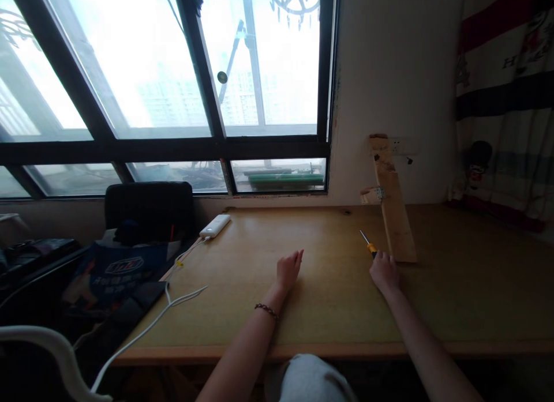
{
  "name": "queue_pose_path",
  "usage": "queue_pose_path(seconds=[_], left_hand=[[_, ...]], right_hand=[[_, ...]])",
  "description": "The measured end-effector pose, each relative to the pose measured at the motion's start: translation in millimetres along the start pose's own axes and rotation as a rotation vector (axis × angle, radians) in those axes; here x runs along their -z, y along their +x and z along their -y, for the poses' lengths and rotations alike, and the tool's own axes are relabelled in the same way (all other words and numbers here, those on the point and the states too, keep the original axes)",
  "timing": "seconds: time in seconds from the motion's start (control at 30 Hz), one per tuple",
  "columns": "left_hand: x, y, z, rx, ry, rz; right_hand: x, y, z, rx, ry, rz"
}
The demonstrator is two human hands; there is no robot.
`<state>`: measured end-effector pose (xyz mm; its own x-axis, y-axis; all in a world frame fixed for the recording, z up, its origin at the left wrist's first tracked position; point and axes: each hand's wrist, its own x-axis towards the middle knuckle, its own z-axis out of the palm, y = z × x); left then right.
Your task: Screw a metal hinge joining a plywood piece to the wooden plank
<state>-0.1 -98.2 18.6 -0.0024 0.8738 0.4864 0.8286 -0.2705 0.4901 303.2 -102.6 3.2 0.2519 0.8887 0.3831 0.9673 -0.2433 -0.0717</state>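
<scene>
Room between hands, board rightward

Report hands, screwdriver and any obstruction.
Right hand holding screwdriver, pointing forward. Left hand curled, contents hidden. Possible obstruction: wooden board close beside right hand.

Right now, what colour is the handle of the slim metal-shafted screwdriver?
The screwdriver handle shows yellow and black beyond the right hand, best in the head view.

We see yellow and black on the handle of the screwdriver, light brown on the wooden board and honey tan across the tabletop. Our bracelet is dark brown. The power strip is white, the bag blue with white lettering, and the curtain banded in dark red, black and off-white with printed figures.
</scene>
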Motion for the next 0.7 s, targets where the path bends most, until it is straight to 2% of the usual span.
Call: queue_pose_path(seconds=[0.27,0.5,0.6,0.7], left_hand=[[3.3,-1.3,-5.3,0.027,-0.009,0.04],[-2.0,-1.7,0.3,0.008,0.009,0.026],[-2.0,-1.9,0.6,-0.003,0.017,0.021],[-0.8,-2.7,-0.9,0.004,0.006,0.025]], right_hand=[[-9.9,3.7,-12.6,-0.062,0.008,-0.02],[-11.5,-1.3,-13.9,-0.03,0.007,-0.084],[-7.5,-2.7,-13.4,-0.018,0.043,-0.099],[9.8,-4.9,-8.1,-0.014,0.156,-0.17]])
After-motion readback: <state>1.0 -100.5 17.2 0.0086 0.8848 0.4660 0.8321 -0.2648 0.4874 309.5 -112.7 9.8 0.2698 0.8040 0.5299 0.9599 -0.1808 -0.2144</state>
